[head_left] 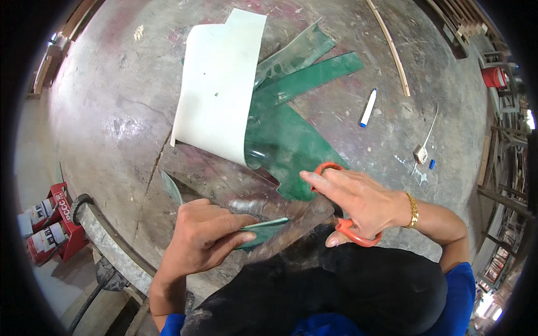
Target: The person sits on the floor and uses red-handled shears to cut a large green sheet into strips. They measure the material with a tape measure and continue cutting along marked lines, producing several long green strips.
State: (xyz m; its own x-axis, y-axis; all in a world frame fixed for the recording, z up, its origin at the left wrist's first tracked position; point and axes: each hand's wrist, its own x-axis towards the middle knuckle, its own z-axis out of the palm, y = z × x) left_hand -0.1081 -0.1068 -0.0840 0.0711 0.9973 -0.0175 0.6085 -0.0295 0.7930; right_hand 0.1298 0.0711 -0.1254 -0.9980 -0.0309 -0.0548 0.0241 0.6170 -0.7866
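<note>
Pinched between thumb and fingers, a narrow green strip (pixel 265 232) is in my left hand (pixel 203 236). A curved end of green material (pixel 171 187) also shows just beyond that hand. My right hand (pixel 367 201) grips scissors (pixel 358 235) by their orange handles. Their blades are spread and blurred by motion, reaching towards the strip; I cannot tell whether they touch it. Beyond my hands lies a green flexible sheet (pixel 294 140), its white-backed part (pixel 221 84) curled over. Two cut pieces, a green strip (pixel 319 75) and a dusty folded strip (pixel 297 50), lie against the sheet.
On the stained concrete surface lie a white marker (pixel 368 109), a blue cap (pixel 432 164), a small whitish piece with a thin wire (pixel 421 154) and a long wooden strip (pixel 392 50). A red crate (pixel 70 224) with cans stands left; a red bucket (pixel 494 77) is far right.
</note>
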